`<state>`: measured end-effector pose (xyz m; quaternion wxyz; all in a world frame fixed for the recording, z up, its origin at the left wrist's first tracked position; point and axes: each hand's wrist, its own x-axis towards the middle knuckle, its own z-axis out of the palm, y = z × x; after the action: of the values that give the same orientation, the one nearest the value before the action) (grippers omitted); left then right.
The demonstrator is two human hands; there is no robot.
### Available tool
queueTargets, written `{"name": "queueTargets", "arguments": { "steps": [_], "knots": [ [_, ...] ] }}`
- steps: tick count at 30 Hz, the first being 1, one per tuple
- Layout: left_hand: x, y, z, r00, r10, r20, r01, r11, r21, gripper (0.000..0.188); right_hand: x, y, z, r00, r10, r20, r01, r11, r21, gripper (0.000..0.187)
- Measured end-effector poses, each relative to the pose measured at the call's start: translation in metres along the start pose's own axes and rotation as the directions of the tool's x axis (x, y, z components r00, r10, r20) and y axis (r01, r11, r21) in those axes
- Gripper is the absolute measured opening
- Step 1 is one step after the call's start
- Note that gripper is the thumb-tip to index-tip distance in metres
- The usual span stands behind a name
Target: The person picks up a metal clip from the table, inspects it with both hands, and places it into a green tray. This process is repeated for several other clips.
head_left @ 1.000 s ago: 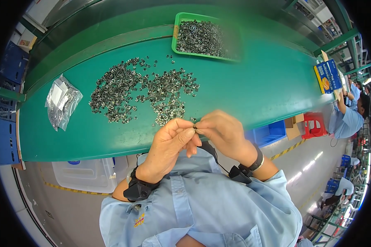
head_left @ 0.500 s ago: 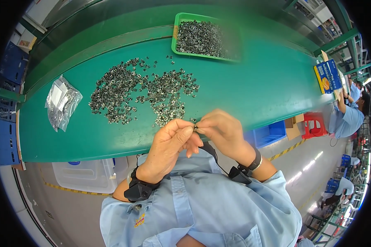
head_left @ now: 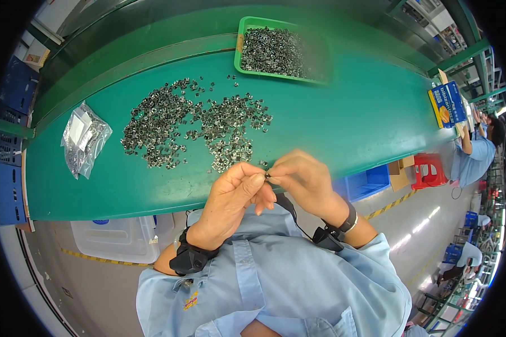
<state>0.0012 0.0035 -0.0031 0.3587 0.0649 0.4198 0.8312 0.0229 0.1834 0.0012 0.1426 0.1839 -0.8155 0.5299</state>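
My left hand and my right hand meet fingertip to fingertip over the near edge of the green table. Between their thumbs and forefingers they pinch one small dark metal part; its exact kind is too small to make out. Just beyond the hands lies a loose pile of small silver-and-black metal parts. To its left spreads another, darker pile of like parts. A green tray full of such parts stands at the far side.
On the left of the table lies a clear plastic bag of parts. A blue and yellow box stands at the right end. Below are a blue bin, a red stool and a clear plastic box. Another person works at far right.
My hands stay almost in place, still pinching the small part, with only a slight shift of the fingers. The person at far right has moved a little.
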Motion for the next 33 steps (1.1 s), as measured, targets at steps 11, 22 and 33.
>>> {"name": "queueTargets", "arguments": {
  "steps": [11, 22, 33],
  "knots": [
    [0.000, 0.001, -0.003, 1.000, 0.002, 0.012, -0.001, 0.999, -0.054, 0.024, 0.088, 0.024, -0.062, 0.956, 0.192, -0.220, -0.229, 0.961, -0.153, 0.012],
    [0.009, 0.000, -0.017, 0.991, 0.036, 0.127, -0.013, 0.985, -0.172, 0.026, 0.078, 0.052, -0.038, 0.956, -0.070, 0.285, 0.203, 0.859, -0.471, 0.019],
    [0.009, -0.001, -0.019, 0.993, 0.038, 0.109, -0.020, 0.987, -0.159, 0.029, 0.055, 0.039, -0.059, 0.988, 0.120, 0.099, -0.066, 0.901, -0.429, 0.014]
  ]
}}
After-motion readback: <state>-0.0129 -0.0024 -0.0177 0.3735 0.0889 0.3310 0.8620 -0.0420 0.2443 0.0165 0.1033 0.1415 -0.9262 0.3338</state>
